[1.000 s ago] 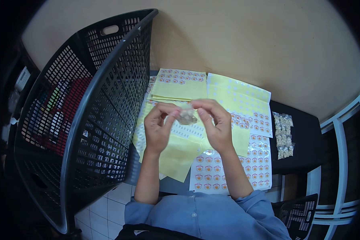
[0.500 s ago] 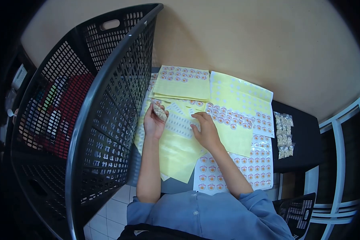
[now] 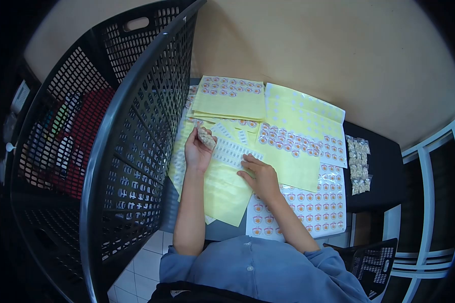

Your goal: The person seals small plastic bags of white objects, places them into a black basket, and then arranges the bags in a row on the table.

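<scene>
In my left hand [image 3: 197, 157] is a small clear bag of pale pieces [image 3: 206, 138], gripped between thumb and fingers and tilted above the papers. My right hand [image 3: 264, 180] lies low over a white sheet of small printed labels [image 3: 228, 152], its fingertips at the sheet's right part and the thumb apart from the fingers. Under that sheet spreads yellow backing paper [image 3: 225, 194]. To the right of it, another yellow sheet [image 3: 290, 169] carries round orange-and-pink stickers along its top.
A tall black perforated basket [image 3: 136, 126] stands close on the left. Stacked sticker sheets [image 3: 230, 105] lie at the back, and a full sticker sheet [image 3: 323, 207] at the front right. Several filled bags [image 3: 359, 164] rest on a black surface [image 3: 384, 177] farther right.
My right hand has come down and slightly toward me, onto the small label sheet. My left hand still holds the bag, shifted slightly right. The camera view has shifted a little.
</scene>
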Available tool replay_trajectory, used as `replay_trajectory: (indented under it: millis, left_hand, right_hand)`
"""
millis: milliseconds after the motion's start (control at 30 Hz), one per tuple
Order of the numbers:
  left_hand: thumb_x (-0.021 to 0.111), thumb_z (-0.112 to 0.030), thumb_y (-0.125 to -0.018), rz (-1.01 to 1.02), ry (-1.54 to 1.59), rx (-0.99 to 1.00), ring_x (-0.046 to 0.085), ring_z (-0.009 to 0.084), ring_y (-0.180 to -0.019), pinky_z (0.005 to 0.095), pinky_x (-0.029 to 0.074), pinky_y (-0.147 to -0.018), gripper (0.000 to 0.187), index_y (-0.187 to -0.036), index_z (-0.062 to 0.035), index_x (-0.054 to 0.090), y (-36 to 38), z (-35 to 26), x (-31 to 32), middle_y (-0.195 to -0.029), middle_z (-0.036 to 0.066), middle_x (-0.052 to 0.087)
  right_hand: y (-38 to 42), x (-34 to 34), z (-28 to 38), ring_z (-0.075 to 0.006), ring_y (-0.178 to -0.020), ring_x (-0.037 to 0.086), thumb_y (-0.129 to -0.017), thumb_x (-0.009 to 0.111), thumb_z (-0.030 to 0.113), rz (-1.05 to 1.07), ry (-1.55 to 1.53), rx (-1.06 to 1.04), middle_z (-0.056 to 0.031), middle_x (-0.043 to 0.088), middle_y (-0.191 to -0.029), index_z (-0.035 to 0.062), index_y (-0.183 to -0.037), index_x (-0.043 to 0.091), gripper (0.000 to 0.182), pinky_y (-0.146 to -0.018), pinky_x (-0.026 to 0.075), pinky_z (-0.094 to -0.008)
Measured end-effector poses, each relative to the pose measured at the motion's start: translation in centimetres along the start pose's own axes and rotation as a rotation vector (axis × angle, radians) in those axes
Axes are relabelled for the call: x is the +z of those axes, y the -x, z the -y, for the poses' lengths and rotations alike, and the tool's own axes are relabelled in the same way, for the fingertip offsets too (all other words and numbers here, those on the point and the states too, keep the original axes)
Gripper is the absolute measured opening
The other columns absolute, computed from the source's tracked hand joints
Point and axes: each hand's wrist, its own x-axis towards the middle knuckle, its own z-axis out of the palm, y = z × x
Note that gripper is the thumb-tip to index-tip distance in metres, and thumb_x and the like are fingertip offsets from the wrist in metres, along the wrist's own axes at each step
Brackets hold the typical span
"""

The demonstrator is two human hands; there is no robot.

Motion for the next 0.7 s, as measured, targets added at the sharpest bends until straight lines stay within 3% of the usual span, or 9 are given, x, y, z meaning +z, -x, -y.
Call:
replay_trajectory:
  millis: [267, 367, 700]
  left_hand:
    - [0.038, -0.021, -0.088, -0.081, -0.05, 0.013, 0.053, 0.0149, -0.074, 0.0332, 0.045, -0.067, 0.019, -0.089, -0.007, 0.05, -0.04, 0.5, 0.01, -0.078, 0.004, 0.054]
    - [0.038, -0.021, -0.088, -0.072, -0.072, 0.01, 0.053, 0.0154, -0.074, 0.0337, 0.045, -0.067, 0.019, -0.09, -0.0071, 0.05, 0.09, 0.51, 0.0, -0.079, 0.004, 0.054]
    - [0.037, -0.023, -0.088, -0.117, -0.133, 0.012, 0.052, 0.0174, -0.072, 0.0335, 0.045, -0.068, 0.02, -0.092, -0.0068, 0.049, 0.15, 0.96, 0.18, -0.079, 0.008, 0.054]
  right_hand:
    - [0.04, 0.17, -0.38, -0.0187, -0.102, 0.052, -0.069, 0.065, 0.019, -0.011, 0.042, -0.034, -0.0063, 0.057, -0.106, 0.0043, -0.086, 0.063, 0.023, -0.077, 0.046, -0.0298]
    - [0.27, -0.33, -0.33, -0.0189, -0.102, 0.052, -0.069, 0.066, 0.02, -0.024, 0.069, -0.127, -0.0059, 0.057, -0.105, 0.0047, -0.087, 0.063, 0.024, -0.078, 0.046, -0.03]
    - [0.51, 0.52, -0.38, -0.0206, -0.1, 0.053, -0.07, 0.063, 0.016, -0.046, -0.024, -0.047, -0.0079, 0.059, -0.102, 0.0044, -0.084, 0.063, 0.018, -0.078, 0.046, -0.0306]
